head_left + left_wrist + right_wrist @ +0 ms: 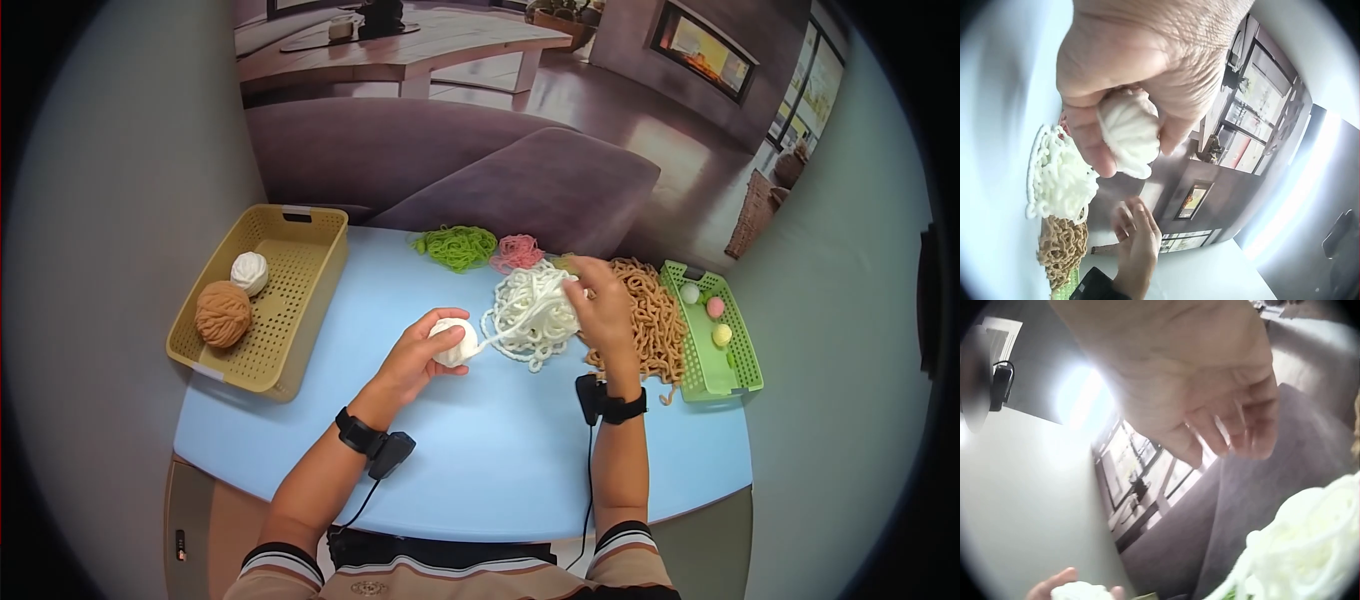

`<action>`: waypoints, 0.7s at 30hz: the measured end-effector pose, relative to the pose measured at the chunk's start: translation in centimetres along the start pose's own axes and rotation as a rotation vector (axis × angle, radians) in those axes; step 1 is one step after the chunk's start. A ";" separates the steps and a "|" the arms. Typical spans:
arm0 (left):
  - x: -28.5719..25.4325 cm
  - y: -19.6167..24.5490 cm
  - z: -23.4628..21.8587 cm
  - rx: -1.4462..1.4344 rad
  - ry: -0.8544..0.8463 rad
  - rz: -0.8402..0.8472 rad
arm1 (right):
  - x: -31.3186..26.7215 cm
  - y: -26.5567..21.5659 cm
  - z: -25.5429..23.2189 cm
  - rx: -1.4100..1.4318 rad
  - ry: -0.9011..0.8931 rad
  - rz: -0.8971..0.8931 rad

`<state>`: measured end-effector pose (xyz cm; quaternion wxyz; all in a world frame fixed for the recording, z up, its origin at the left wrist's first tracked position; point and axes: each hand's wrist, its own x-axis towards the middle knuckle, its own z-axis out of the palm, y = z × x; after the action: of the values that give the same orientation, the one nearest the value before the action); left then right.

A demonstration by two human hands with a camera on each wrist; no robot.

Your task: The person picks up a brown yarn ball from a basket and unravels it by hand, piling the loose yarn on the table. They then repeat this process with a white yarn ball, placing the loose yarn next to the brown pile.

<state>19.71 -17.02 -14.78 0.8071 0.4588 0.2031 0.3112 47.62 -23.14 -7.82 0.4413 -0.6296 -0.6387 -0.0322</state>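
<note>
In the head view my left hand point(402, 368) grips a small ball of white yarn point(460, 347), thumb on one side and fingers on the other. The left wrist view shows the wound strands of the ball point(1129, 128) between thumb and fingers. A white strand point(493, 341) runs from this ball to a loose heap of thick white yarn point(535, 312). Beside the heap's right side my right hand point(606, 322) is raised. Its fingers point(1229, 422) are loosely bent, with no yarn showing between them in the right wrist view.
A tan basket point(322, 290) on the left holds a brown ball point(223, 314) and a white ball point(249, 272). Loose brown yarn point(655, 325) lies beside a green basket point(745, 385) with several small balls. Green yarn point(456, 247) and pink yarn point(518, 252) lie at the back.
</note>
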 end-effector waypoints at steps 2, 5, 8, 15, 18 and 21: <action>0.0 -0.2 0.2 -0.014 0.034 0.039 | -0.4 -3.1 1.2 0.229 -0.238 -0.042; -0.1 -0.1 0.5 -0.064 0.093 0.115 | -2.1 -7.0 3.2 0.238 -0.433 -0.089; -0.1 0.0 0.4 -0.081 0.107 0.114 | -3.0 -7.6 5.2 0.084 -0.375 -0.198; -0.1 0.3 -0.1 -0.141 0.085 0.064 | -2.0 -6.1 3.5 0.158 -0.329 -0.056; -0.2 0.7 -0.3 -0.249 0.005 0.128 | -1.3 -3.1 3.2 0.071 -0.216 0.054; -0.6 1.2 0.4 -0.215 -0.093 0.119 | -0.8 0.0 3.4 0.153 -0.060 0.185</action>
<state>19.16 -17.20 -13.58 0.8402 0.3949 0.1031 0.3570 45.66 -21.75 -10.34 0.4698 -0.6510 -0.5913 0.0765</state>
